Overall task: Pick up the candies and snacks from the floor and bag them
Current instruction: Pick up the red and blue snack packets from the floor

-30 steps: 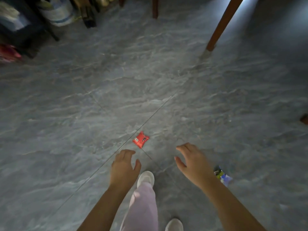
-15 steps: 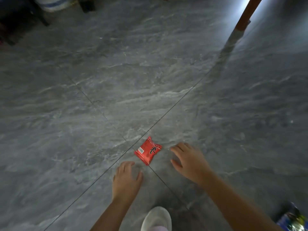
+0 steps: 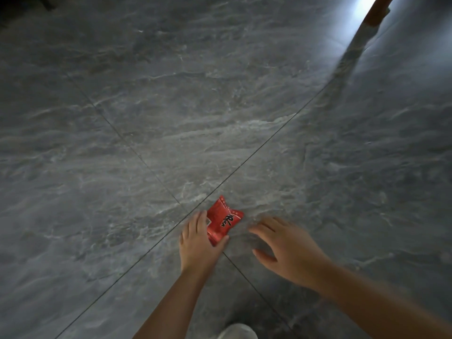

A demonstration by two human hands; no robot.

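Observation:
A small red snack packet [image 3: 223, 220] with black lettering lies on the grey marble-pattern floor where the tile lines cross. My left hand [image 3: 199, 243] reaches over its near-left corner, with fingers on the left edge and the thumb under the bottom edge, touching it. The packet still rests on the floor. My right hand [image 3: 286, 249] hovers just right of the packet, palm down, fingers spread, holding nothing. No bag is in view.
A brown wooden furniture leg [image 3: 376, 9] stands at the top right beside a bright patch of light. My white shoe [image 3: 237, 332] shows at the bottom edge. Grey tiled floor [image 3: 171, 118] fills the rest of the view.
My left hand has moved forward onto the red packet and its fingers now close around its corner. My view has come lower and closer; the blue packet at the right has left the frame.

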